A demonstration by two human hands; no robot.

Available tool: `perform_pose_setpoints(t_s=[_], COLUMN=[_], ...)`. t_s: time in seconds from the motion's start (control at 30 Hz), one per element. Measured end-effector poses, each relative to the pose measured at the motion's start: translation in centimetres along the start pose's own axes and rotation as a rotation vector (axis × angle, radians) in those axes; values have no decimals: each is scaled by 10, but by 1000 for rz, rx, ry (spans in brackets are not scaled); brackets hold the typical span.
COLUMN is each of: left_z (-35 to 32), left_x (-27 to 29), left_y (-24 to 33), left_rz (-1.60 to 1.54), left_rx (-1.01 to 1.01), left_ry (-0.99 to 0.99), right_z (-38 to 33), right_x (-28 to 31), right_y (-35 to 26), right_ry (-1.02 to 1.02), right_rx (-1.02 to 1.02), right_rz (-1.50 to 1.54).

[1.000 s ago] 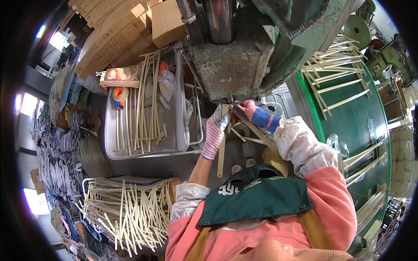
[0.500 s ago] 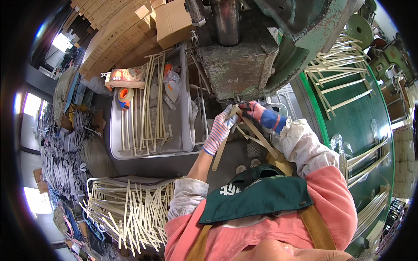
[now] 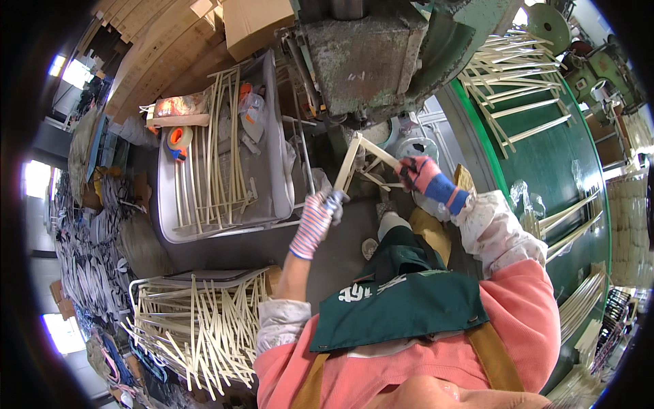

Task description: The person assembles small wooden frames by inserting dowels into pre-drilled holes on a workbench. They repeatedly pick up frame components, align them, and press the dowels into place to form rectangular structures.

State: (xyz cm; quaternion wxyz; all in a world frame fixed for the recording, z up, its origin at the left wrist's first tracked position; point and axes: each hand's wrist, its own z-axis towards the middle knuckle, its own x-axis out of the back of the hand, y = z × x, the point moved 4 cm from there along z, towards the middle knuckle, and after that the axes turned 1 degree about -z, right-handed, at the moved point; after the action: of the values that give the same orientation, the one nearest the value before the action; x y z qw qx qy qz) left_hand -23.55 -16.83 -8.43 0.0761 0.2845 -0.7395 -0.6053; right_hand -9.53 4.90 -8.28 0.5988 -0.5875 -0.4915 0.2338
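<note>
Between my hands is a pale cream frame of flat jointed strips (image 3: 377,151), spread in an upside-down V with its corner pointing away from me. My left hand (image 3: 313,223), in a striped glove with grey fingertips, is closed around the lower end of the left strip. In a pink and blue glove, my right hand (image 3: 426,177) grips the outer end of the right strip. Thinner crossing strips show beneath the corner. The corner lies just below the head of a worn green machine (image 3: 361,61), apart from it.
A grey-white tub (image 3: 278,136) at the left holds long strips, a tape roll (image 3: 180,138) and a bag. Nearer, a wire-framed cart (image 3: 197,320) is heaped with pale strips. On the right, a green table (image 3: 531,160) carries more frames. Cardboard boxes (image 3: 255,24) stand at the back left.
My hands have moved apart and toward me, away from the frame's corner and down its two strips. The frame has opened wider and sits clear of the machine head.
</note>
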Motion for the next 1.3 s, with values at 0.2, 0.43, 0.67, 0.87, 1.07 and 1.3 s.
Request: perform_pose_setpoints(t_s=[0.2,0.43,0.67,0.87,1.07,1.3], left_z=[-1,-1,2,-37,-68,-66], left_x=[18,18,22,-5,11,-17], left_y=[32,38,51,77,105,104], left_rz=[97,96,172,755,1222,1123], left_rx=[84,127,55,-148,-398,-430], left_ry=[-102,-91,-134,66,-413,-462], right_z=[16,18,16,-39,-101,-136], right_x=[21,23,33,28,52,87], right_y=[5,5,-10,-46,-80,-89], right_ry=[-116,-129,-80,146,-272,-196], right_rx=[-75,-18,-43,201,540,476], right_rz=[-86,-149,-121,-435,-661,-678])
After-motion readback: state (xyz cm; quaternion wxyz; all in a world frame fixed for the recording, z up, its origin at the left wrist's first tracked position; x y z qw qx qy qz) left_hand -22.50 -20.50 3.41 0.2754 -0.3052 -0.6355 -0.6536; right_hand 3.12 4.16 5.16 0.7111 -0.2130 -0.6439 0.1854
